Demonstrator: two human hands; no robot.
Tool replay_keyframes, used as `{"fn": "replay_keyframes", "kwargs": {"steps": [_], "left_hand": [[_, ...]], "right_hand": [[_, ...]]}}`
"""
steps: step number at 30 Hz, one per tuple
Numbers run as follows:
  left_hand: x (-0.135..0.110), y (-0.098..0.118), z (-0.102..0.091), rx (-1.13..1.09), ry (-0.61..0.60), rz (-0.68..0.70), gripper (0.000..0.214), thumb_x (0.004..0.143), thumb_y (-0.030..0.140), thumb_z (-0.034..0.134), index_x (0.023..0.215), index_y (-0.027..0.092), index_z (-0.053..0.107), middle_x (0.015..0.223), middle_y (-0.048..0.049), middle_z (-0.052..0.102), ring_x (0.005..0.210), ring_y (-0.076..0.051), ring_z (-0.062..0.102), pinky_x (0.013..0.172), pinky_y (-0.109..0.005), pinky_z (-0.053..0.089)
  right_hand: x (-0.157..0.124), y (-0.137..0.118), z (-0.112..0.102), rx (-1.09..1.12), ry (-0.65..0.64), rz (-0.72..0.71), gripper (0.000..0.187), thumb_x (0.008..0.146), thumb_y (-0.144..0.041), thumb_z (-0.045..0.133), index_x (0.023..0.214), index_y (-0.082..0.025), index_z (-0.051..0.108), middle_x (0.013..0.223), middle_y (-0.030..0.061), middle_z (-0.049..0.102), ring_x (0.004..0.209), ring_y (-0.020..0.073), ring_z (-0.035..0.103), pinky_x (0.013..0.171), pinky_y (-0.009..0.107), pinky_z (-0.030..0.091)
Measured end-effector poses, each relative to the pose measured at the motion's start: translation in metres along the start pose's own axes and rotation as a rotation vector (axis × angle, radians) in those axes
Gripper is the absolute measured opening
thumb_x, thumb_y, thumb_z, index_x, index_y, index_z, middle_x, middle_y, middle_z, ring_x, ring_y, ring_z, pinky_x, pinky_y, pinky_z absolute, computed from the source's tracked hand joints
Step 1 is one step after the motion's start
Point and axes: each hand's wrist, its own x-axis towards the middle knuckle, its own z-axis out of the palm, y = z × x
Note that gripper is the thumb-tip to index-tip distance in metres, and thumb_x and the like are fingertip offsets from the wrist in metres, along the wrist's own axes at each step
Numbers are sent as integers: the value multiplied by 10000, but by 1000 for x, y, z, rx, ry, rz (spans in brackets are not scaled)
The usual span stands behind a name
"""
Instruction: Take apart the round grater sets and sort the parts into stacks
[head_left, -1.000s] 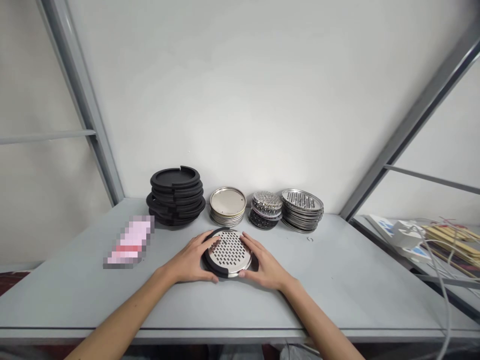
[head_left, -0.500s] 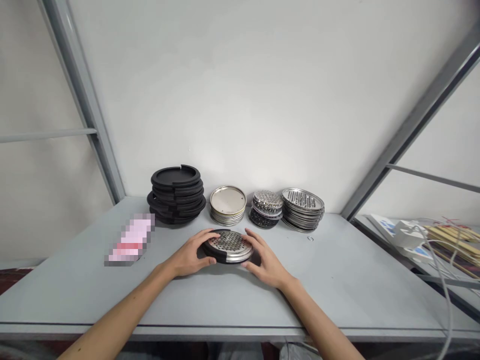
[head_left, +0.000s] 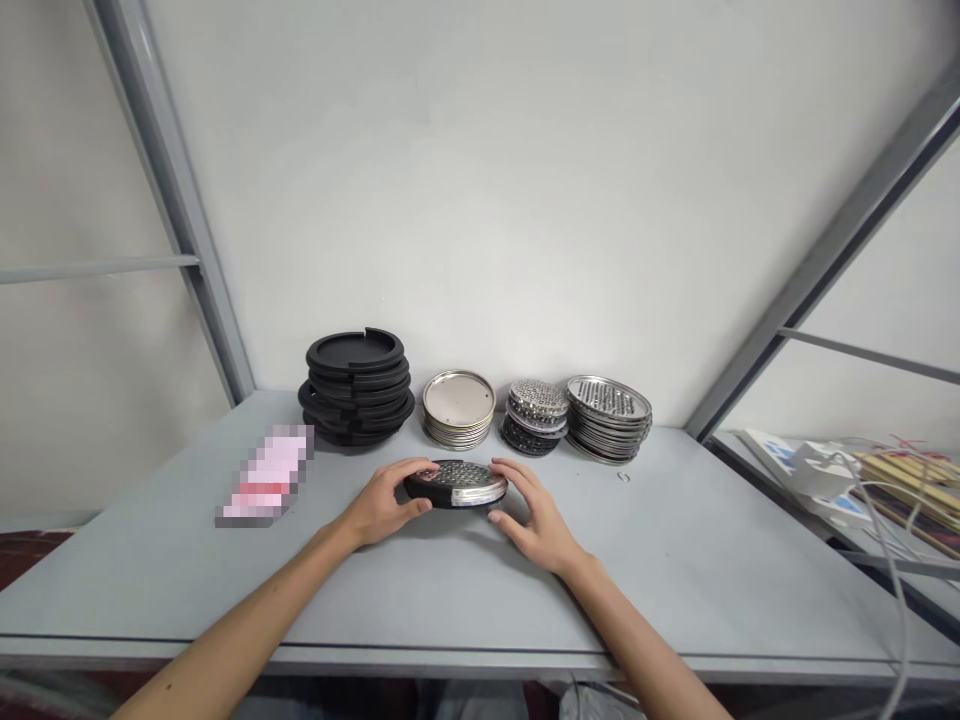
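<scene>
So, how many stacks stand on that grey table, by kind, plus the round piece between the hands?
Stack of round black rimmed pieces: 1
Stack of plain round metal discs: 1
Stack of small textured metal discs: 1
Stack of larger slotted metal discs: 1
Round black-and-silver perforated piece: 1
Total: 5

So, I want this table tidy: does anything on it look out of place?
A small loop lies alone in front of the rightmost disc stack, looking stray beside that pile. The black stack also looks uneven, jutting wider lower down.
</scene>
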Motion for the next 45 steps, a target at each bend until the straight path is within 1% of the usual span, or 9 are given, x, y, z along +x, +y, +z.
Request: {"fn": "replay_keyframes", "kwargs": {"steps": [5, 11, 16, 20, 25, 30, 33, 36, 45], "left_hand": [[0, 0, 0, 2, -10, -14, 625, 815, 660, 570, 1208, 175, 610, 1241, -131, 620, 1147, -297, 564, 1004, -397, 421], [-2, 0, 0, 50, -34, 10, 604, 835, 631, 567, 1243, 185, 564, 1283, -131, 582, 1181, -297, 531, 1034, -417, 402], [-3, -1, 0, 78, -37, 14, 626, 823, 661, 558, 1236, 190, 584, 1291, -134, 583, 1195, -309, 526, 1044, -429, 395], [-2, 2, 2, 142, -58, 1, 693, 758, 697, 608, 1250, 210, 583, 1327, -137, 556, 1230, -327, 499, 1055, -442, 382], [-3, 5, 4, 175, -73, 25, 733, 751, 718, 594, 1279, 213, 551, 1343, -137, 540, 1257, -325, 471, 1069, -447, 365], [-6, 3, 4, 141, -89, 50, 749, 840, 680, 513, 1405, 201, 405, 1412, -137, 475, 1286, -312, 439, 1099, -447, 332], [-8, 0, 4, 120, -78, -4, 623, 952, 580, 381, 1443, 197, 348, 1445, -133, 439, 1313, -290, 417, 1114, -446, 313], [-9, 0, 3, 108, -64, -45, 539, 992, 511, 324, 1430, 201, 378, 1436, -122, 452, 1308, -272, 428, 1108, -436, 328], [-7, 2, 5, 112, -79, -58, 481, 1010, 478, 285, 1322, 195, 516, 1318, -105, 551, 1227, -245, 487, 1069, -418, 368]], "right_hand": [[1, 2, 0, 4, 44, -39, 396, 908, -370, 564, 1282, -242, 562, 1269, 118, 599, 1185, 259, 548, 1008, 451, 463], [-1, 6, -1, -8, 13, -67, 451, 925, -374, 533, 1362, -266, 508, 1293, 101, 605, 1202, 271, 538, 1009, 483, 468], [-2, 0, -1, -147, 21, -102, 524, 909, -374, 544, 1408, -242, 454, 1426, 127, 480, 1291, 305, 456, 1043, 536, 419], [-3, -3, 2, -256, 0, -199, 591, 888, -346, 562, 1445, -244, 394, 1517, 118, 348, 1334, 313, 406, 1054, 529, 407], [-2, -3, 4, -224, -115, -305, 529, 951, -297, 471, 1464, -256, 350, 1434, 100, 480, 1285, 261, 477, 1021, 470, 456], [-1, -6, -5, -213, -93, -360, 436, 970, -318, 437, 1399, -236, 447, 1348, 110, 568, 1239, 257, 529, 987, 459, 483], [-5, -6, -16, -262, -34, -396, 411, 966, -285, 444, 1372, -231, 480, 1293, 110, 612, 1214, 255, 554, 979, 454, 492], [-19, 0, -34, -341, 13, -404, 412, 956, -240, 450, 1366, -245, 493, 1266, 100, 632, 1199, 254, 571, 985, 461, 491], [-86, 44, -123, -671, 25, -249, 458, 920, -211, 491, 1374, -271, 496, 1283, 64, 623, 1172, 273, 594, 948, 458, 518]]}}
